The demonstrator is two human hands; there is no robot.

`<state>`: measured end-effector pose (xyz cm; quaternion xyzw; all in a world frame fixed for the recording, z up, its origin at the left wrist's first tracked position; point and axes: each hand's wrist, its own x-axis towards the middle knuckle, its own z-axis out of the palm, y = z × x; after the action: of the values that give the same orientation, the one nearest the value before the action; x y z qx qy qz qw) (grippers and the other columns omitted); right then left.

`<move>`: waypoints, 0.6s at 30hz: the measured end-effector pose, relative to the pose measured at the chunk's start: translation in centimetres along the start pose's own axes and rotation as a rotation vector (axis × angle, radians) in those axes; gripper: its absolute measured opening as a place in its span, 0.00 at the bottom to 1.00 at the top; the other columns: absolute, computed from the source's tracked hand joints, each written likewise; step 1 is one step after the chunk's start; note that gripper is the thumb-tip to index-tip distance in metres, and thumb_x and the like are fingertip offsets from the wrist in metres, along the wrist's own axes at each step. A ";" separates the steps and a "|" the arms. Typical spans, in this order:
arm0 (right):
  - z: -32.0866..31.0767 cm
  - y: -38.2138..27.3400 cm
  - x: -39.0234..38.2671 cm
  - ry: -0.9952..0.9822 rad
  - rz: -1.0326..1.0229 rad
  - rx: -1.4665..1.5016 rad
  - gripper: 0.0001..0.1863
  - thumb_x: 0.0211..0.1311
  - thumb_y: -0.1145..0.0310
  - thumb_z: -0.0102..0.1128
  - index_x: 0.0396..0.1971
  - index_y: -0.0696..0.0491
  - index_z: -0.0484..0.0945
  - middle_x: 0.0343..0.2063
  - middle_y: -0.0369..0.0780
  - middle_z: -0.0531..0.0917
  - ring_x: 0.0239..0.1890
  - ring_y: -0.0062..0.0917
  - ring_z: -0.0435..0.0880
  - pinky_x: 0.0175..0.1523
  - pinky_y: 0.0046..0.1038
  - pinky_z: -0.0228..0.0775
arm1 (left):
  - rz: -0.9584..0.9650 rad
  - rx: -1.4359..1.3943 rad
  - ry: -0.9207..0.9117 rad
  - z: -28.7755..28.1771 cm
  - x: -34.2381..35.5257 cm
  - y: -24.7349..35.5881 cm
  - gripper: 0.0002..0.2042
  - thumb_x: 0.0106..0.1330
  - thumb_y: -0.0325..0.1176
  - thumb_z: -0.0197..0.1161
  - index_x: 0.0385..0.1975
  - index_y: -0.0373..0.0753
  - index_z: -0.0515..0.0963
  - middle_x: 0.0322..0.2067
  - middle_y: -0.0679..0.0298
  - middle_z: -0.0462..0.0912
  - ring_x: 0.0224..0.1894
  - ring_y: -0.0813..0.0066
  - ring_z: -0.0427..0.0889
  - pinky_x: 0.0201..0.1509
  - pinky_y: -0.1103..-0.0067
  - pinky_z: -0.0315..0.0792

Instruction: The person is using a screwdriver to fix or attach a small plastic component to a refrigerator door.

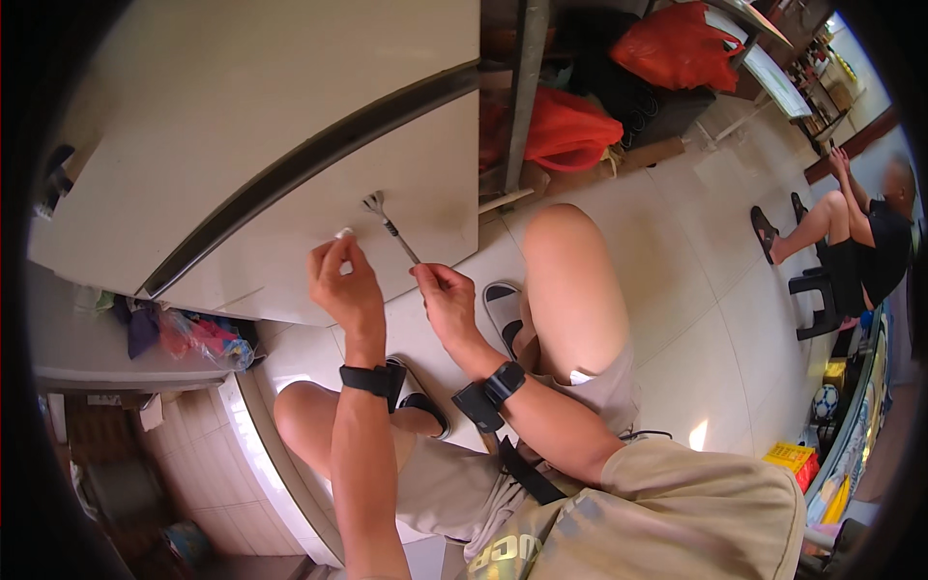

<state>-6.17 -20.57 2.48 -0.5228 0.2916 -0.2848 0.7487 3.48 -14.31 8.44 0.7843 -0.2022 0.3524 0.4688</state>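
My right hand (447, 298) is closed round the lower end of a thin rod with a dark ribbed section and a flared, claw-like silver head (373, 201). That head is close to a pale cabinet-like panel (290, 251); whether it touches cannot be told. To its left, my left hand (346, 280) pinches a small white piece (344, 233) between thumb and fingers, also close to the panel. A long dark strip (319, 159) runs slantwise across the panel above both hands. Black bands circle my wrists.
Red plastic bags (565, 130) and dark items fill a metal rack (525, 97) to the right of the panel. At far right, another person (875, 232) sits on a dark stool (817, 300). Colourful bags (193, 338) lie below the panel, by a raised white ledge (261, 464).
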 end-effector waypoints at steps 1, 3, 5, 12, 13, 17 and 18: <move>0.0 0.2 -0.1 0.003 0.064 0.026 0.13 0.70 0.62 0.61 0.37 0.57 0.85 0.19 0.26 0.74 0.17 0.08 0.64 0.20 0.17 0.53 | -0.053 -0.002 -0.074 0.2 -0.6 -0.5 0.04 0.59 0.18 0.67 0.30 0.34 0.84 0.32 0.60 0.82 0.31 0.70 0.82 0.34 0.77 0.77; -0.9 1.8 -0.2 0.002 0.201 0.045 0.13 0.71 0.61 0.61 0.36 0.57 0.84 0.16 0.25 0.70 0.15 0.08 0.63 0.17 0.16 0.50 | -0.106 0.003 -0.162 0.5 -1.2 -0.5 0.04 0.59 0.18 0.66 0.31 0.34 0.85 0.33 0.60 0.83 0.31 0.69 0.83 0.35 0.77 0.78; -2.4 4.9 -0.4 0.050 0.207 -0.005 0.13 0.71 0.61 0.61 0.36 0.57 0.84 0.16 0.25 0.70 0.14 0.08 0.62 0.17 0.16 0.50 | -0.076 -0.018 -0.137 1.1 -1.1 0.5 0.05 0.59 0.18 0.66 0.31 0.34 0.85 0.33 0.60 0.82 0.31 0.69 0.83 0.35 0.77 0.78; -0.2 -0.5 -0.3 0.025 0.094 0.100 0.13 0.71 0.62 0.60 0.38 0.57 0.83 0.17 0.25 0.70 0.14 0.07 0.62 0.18 0.15 0.50 | 0.023 -0.037 0.086 -0.6 1.9 0.7 0.07 0.57 0.17 0.68 0.33 0.35 0.83 0.34 0.61 0.82 0.32 0.69 0.83 0.35 0.77 0.78; -0.5 -0.4 -0.2 0.022 0.088 0.106 0.13 0.71 0.61 0.60 0.38 0.57 0.83 0.17 0.25 0.69 0.15 0.07 0.62 0.18 0.15 0.50 | 0.055 -0.038 0.080 -0.7 1.7 0.6 0.06 0.58 0.17 0.68 0.32 0.35 0.83 0.35 0.61 0.82 0.32 0.69 0.83 0.35 0.78 0.78; -1.6 1.5 -0.1 0.109 0.170 0.114 0.14 0.72 0.60 0.60 0.38 0.57 0.82 0.17 0.25 0.69 0.14 0.07 0.60 0.18 0.15 0.49 | 0.063 -0.053 -0.050 0.4 0.5 0.4 0.05 0.58 0.18 0.67 0.32 0.35 0.84 0.36 0.60 0.82 0.34 0.65 0.84 0.38 0.75 0.79; -1.8 2.0 -0.1 0.151 0.211 0.108 0.14 0.72 0.60 0.59 0.37 0.57 0.82 0.17 0.25 0.69 0.14 0.07 0.60 0.17 0.15 0.48 | 0.064 -0.057 -0.050 0.8 0.2 0.5 0.05 0.58 0.18 0.67 0.32 0.35 0.84 0.36 0.60 0.82 0.34 0.65 0.84 0.38 0.75 0.79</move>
<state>-7.28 -21.03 0.09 -0.4253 0.3848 -0.2581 0.7774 3.62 -15.21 8.63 0.7724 -0.2486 0.3417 0.4742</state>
